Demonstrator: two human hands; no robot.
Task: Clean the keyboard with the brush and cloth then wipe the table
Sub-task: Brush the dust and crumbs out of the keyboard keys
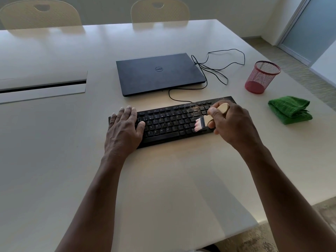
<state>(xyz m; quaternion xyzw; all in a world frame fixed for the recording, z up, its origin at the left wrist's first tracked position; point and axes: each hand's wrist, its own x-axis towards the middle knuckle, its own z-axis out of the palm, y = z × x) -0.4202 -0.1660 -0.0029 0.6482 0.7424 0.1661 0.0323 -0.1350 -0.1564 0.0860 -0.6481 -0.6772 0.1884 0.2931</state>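
Observation:
A black keyboard (169,122) lies on the white table (163,179), with brown dust scattered over its upper right keys. My left hand (123,128) lies flat on the keyboard's left end, fingers straight. My right hand (231,120) grips the wooden handle of a small brush (209,118). The brush's pale pink bristles touch the keys at the right of the keyboard. A folded green cloth (290,110) sits on the table to the right of the keyboard, apart from both hands.
A closed dark laptop (160,73) lies behind the keyboard, with a black cable (218,70) looping to its right. A red mesh cup (261,77) stands at the right. Two chairs (160,10) stand beyond the far edge. A cable slot (43,86) opens at left.

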